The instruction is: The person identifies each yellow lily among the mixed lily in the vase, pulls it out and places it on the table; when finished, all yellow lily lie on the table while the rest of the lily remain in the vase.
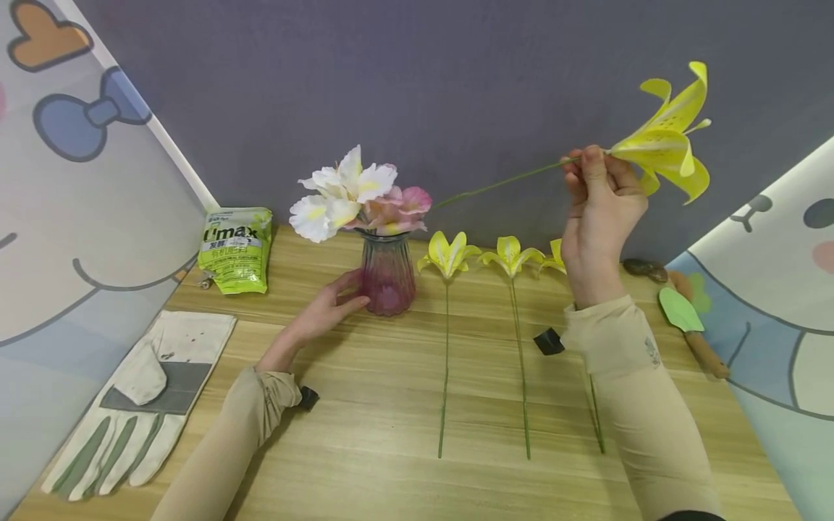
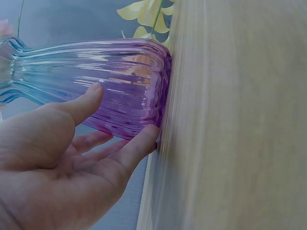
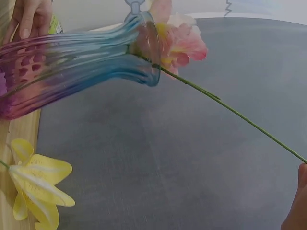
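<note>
1. Yellow lily [image 1: 671,137] is held up in the air at the right, in front of the grey wall, well above the wooden table [image 1: 391,405]; its green stem slants down and left toward the vase [image 1: 387,273].
2. Right hand [image 1: 599,210] pinches the stem just behind the bloom, fingers curled round it, as the head view shows. The right wrist view shows only a sliver of that hand at its lower right edge, so the grip cannot be read there.
3. That wrist view adds what the head view hides: the stem tip lies at the vase's mouth, beside the pink flower [image 3: 184,40]; whether it is already inside is hard to tell.
4. Left hand [image 1: 329,307] rests against the vase's left side, fingers fairly straight. The left wrist view shows thumb and fingertips [image 2: 141,139] touching the purple ribbed glass near its base.
5. White flowers [image 1: 342,192] stand in the vase with the pink one.
6. Three more yellow lilies [image 1: 448,253] lie on the table to the right of the vase.
7. A work glove [image 1: 140,405] and a green packet [image 1: 236,250] lie at the left; a small trowel [image 1: 680,311] lies at the right.
</note>
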